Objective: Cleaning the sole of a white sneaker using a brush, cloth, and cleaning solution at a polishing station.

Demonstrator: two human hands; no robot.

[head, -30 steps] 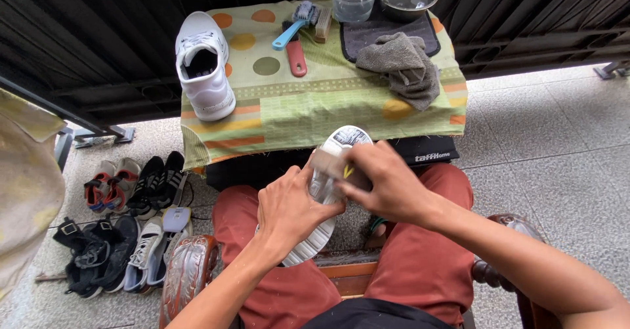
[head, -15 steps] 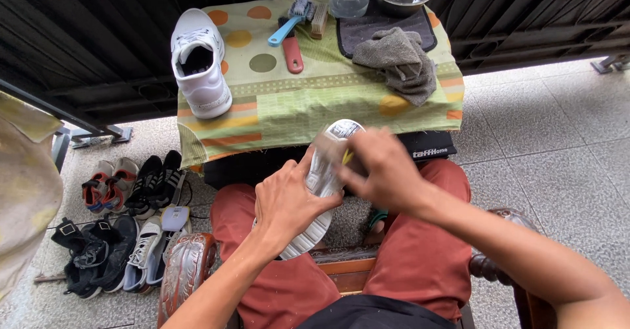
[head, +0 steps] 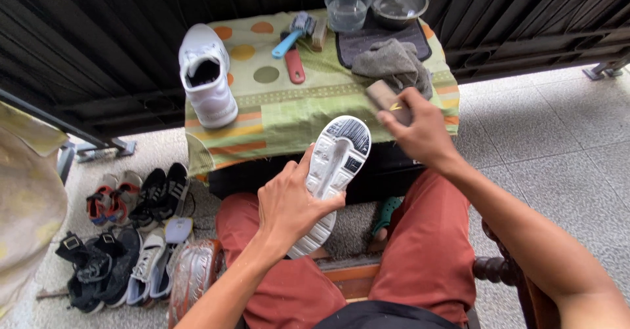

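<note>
So the left hand (head: 292, 204) is wrapped around a white sneaker (head: 335, 171), held sole-up over the lap, with the thumb lying along one edge of the sole and the fingers curled round the far side, a proper firm grasp. The toe end points away toward the small table (head: 289, 116), which has a green cloth with orange and olive dots on it. The right hand (head: 420, 129) is up near the table's front edge, fingers closed around a small brown scrubbing block (head: 387, 99), just beside the shoe's toe but not touching the sole as far as the view shows. On the table the matching white sneaker (head: 207, 73) stands upright at the left, then a blue-handled brush (head: 295, 34) crossing a red-handled one (head: 294, 63), a crumpled grey rag (head: 394, 63) on a dark mat, a clear plastic tub (head: 346, 6) and a metal bowl (head: 398, 2) at the back. Down on the tiled floor to the left sits a heap of shoes and sandals (head: 125, 237).
</note>
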